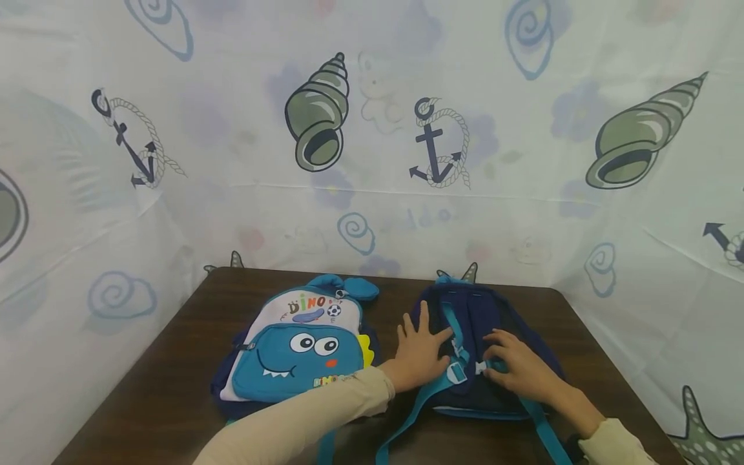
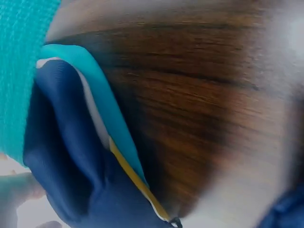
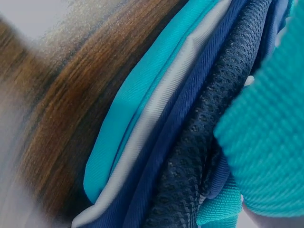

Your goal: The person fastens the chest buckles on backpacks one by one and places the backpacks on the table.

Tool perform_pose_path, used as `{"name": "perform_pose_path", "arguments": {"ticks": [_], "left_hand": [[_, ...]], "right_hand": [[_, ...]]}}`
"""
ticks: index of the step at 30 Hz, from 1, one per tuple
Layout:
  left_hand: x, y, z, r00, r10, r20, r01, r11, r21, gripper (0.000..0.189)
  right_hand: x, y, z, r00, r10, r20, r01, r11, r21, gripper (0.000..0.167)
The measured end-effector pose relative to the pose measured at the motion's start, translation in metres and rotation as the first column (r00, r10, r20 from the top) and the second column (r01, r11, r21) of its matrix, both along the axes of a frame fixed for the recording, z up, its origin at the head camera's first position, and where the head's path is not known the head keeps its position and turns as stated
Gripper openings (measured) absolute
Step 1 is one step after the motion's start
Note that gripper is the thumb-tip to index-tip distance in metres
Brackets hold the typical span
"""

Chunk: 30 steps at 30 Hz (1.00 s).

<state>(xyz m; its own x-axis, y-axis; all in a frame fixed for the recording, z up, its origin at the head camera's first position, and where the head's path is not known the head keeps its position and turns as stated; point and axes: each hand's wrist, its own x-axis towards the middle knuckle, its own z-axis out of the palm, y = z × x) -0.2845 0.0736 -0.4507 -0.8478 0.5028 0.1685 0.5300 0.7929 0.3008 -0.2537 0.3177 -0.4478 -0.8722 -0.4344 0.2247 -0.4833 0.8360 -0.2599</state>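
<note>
Here, two hands (image 1: 420,352) (image 1: 523,368) touch one of two backpacks (image 1: 479,310) (image 1: 285,355).

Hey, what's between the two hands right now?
In the head view, a teal strap with a white buckle lies between left hand and right hand, on the navy backpack.

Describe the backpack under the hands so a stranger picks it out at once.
In the head view, find the brown table, then its right half. There the navy backpack lies under the left hand and right hand. Unlike the smiling dinosaur backpack to its left, it lies back-panel up, with teal straps and a white buckle showing.
</note>
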Motion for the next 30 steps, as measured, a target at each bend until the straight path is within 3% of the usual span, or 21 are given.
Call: {"name": "perform_pose_path", "arguments": {"ticks": [3,8,11,15,18,24,30], "left_hand": [[0.000,0.005,0.002,0.999,-0.013,0.033,0.012,1.000,0.026,0.057],[-0.008,0.011,0.003,0.989,-0.130,0.072,0.123,0.988,0.093,0.039],[-0.014,0.014,0.003,0.970,-0.233,0.061,0.222,0.963,0.150,0.035],[-0.019,0.018,0.001,0.942,-0.327,0.077,0.307,0.930,0.204,0.034],[-0.021,0.021,0.001,0.935,-0.336,0.111,0.303,0.923,0.236,0.031],[-0.024,0.018,0.002,0.937,-0.316,0.147,0.259,0.914,0.312,0.025],[-0.029,0.009,0.007,0.945,-0.287,0.158,0.203,0.892,0.404,0.023]], "right_hand": [[0.001,0.001,0.001,1.000,0.002,-0.013,-0.002,1.000,0.003,0.014],[0.002,0.003,0.000,0.999,0.029,-0.022,-0.031,0.998,-0.055,0.021],[0.002,0.002,-0.003,0.998,0.062,-0.021,-0.064,0.994,-0.089,0.034],[0.002,0.003,-0.006,0.996,0.079,-0.042,-0.082,0.993,-0.083,0.033],[0.002,0.004,-0.007,0.996,0.073,-0.054,-0.076,0.995,-0.071,0.023],[0.003,0.007,-0.002,0.998,0.041,-0.052,-0.043,0.998,-0.047,0.012],[0.002,0.017,0.009,0.997,0.033,-0.063,-0.037,0.997,-0.068,0.012]]}}
